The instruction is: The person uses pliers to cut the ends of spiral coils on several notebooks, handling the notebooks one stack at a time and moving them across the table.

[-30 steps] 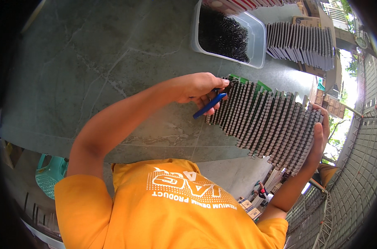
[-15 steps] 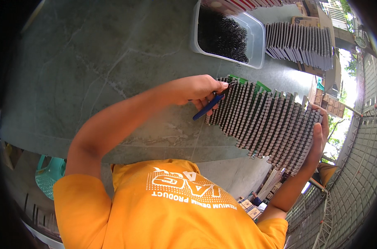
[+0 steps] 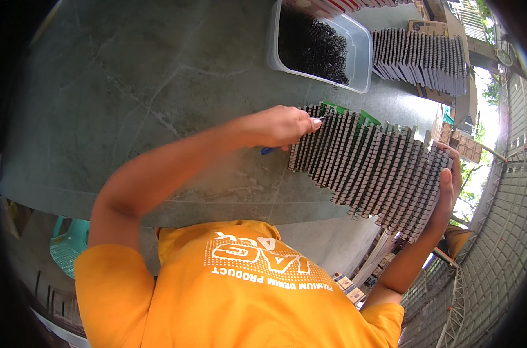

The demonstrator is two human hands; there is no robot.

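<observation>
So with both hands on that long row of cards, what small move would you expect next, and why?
Probably a gentle squeeze inward. The left hand presses one end of the fanned row of cards while gripping a blue pen; the right hand braces the far end. The row bows and leans, so tightening should straighten it.

Long row of upright grey cards [image 3: 371, 168], table-edge.
</observation>
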